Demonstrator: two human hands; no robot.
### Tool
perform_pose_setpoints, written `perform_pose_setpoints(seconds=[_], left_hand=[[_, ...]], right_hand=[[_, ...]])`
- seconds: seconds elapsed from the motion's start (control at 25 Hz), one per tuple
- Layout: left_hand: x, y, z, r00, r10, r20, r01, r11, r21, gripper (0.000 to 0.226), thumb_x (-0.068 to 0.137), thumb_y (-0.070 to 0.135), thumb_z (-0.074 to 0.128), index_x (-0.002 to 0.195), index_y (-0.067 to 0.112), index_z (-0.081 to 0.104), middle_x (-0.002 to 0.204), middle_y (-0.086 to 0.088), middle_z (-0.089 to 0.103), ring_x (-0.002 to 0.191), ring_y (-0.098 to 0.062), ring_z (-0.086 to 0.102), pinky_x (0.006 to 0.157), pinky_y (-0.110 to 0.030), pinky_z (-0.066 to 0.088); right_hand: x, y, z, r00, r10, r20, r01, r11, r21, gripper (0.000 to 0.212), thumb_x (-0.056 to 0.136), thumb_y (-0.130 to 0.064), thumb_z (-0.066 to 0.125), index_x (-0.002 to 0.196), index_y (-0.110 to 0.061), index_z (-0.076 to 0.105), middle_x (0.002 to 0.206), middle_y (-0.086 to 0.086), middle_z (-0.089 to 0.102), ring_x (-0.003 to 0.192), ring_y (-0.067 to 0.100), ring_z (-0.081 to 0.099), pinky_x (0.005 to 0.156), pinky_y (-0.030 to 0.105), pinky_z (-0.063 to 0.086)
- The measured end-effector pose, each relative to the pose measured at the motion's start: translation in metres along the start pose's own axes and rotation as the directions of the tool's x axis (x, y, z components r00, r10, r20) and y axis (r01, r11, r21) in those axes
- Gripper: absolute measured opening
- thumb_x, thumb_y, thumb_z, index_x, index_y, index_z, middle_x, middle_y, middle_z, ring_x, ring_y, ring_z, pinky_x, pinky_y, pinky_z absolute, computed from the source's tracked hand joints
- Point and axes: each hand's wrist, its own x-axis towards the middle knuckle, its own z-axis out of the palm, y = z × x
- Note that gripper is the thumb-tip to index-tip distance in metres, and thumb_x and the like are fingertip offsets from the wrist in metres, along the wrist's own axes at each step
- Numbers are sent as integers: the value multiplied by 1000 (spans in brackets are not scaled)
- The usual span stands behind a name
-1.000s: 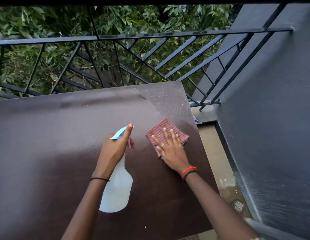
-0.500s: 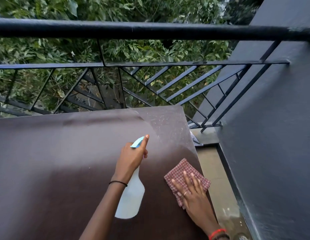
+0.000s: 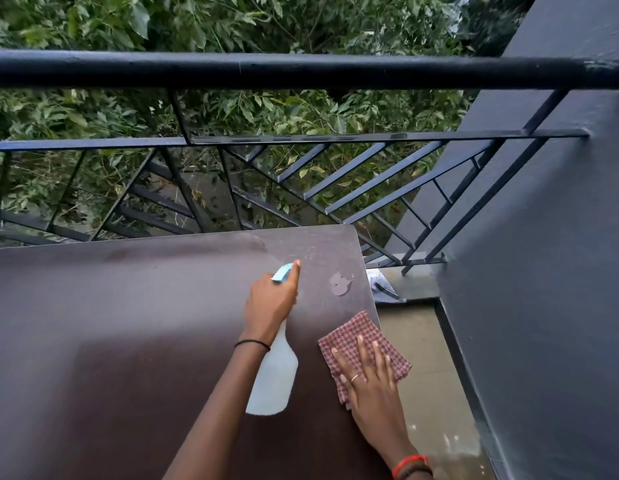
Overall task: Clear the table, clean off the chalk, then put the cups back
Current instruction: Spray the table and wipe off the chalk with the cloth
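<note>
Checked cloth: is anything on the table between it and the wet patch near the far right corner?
Nothing visible. Bare tabletop lies between the checked cloth, under the flat right hand, and the wet patch. The left hand, gripping the spray bottle, is off to the left of that path.

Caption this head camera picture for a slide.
Left hand grips a spray bottle over the brown table; right hand presses a checked cloth flat.
</note>
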Motion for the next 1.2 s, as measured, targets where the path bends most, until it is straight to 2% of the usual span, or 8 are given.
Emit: perform_pose_setpoints(seconds=[0.24,0.32,0.52,0.68,0.8,0.92,1.08,1.2], left_hand=[[30,16,-22,995,-36,-93,34,999,-19,67,86,67,50,63,6,64,53,-2,66,48,-21,62,72,-39,58],[32,15,-22,995,-11,-96,7,999,-46,70,84,70,47,55,8,61,56,-4,68,54,-24,66,70,-41,59],[22,3,-26,996,-8,-87,-1,995,-102,74,85,70,45,39,13,55,62,-8,71,68,-26,72,69,-41,57],[12,-15,-36,993,-59,-101,48,992,-115,72,91,62,50,57,0,66,58,-5,70,72,-25,73,76,-42,56],[10,-23,-42,990,-92,-106,81,992,-101,66,92,58,51,78,-4,69,57,-3,70,75,-24,73,81,-45,55],[9,-25,-46,989,-97,-113,87,992,-90,69,93,60,49,77,-4,70,57,-3,70,75,-25,72,83,-47,57],[9,-22,-50,985,-109,-131,99,992,-83,71,94,58,48,72,-7,69,64,-4,72,75,-22,71,87,-49,56],[10,-19,-52,987,-103,-125,94,993,-72,75,94,58,45,72,-9,68,69,-7,72,76,-20,71,87,-47,56]], right_hand=[[1,3,5,1000,-21,6,21,1000,-7,47,100,-40,16,146,-48,21,156,6,26,142,31,21,114,41,9],[7,5,3,1000,-18,-5,18,1000,23,48,98,-41,22,146,-49,20,156,5,26,142,30,20,115,39,7],[85,22,-11,1000,4,3,-4,998,56,50,99,-47,4,146,-47,21,157,9,21,144,35,19,115,45,14],[161,13,-15,999,-14,45,12,999,36,49,98,-39,24,146,-44,20,159,10,11,145,37,9,118,50,11],[180,-17,-16,993,-100,70,98,995,33,49,100,-37,29,146,-46,17,160,9,4,146,35,1,117,47,0],[169,-57,-15,960,-260,107,253,964,80,50,99,-36,32,146,-46,18,160,8,4,146,35,0,116,45,-4],[108,-77,-1,890,-451,69,448,892,53,51,94,-38,37,144,-45,28,157,10,23,143,37,21,118,50,14],[73,-41,1,884,-465,56,464,885,30,66,85,-33,50,145,-46,26,156,8,25,142,34,25,113,46,16]])
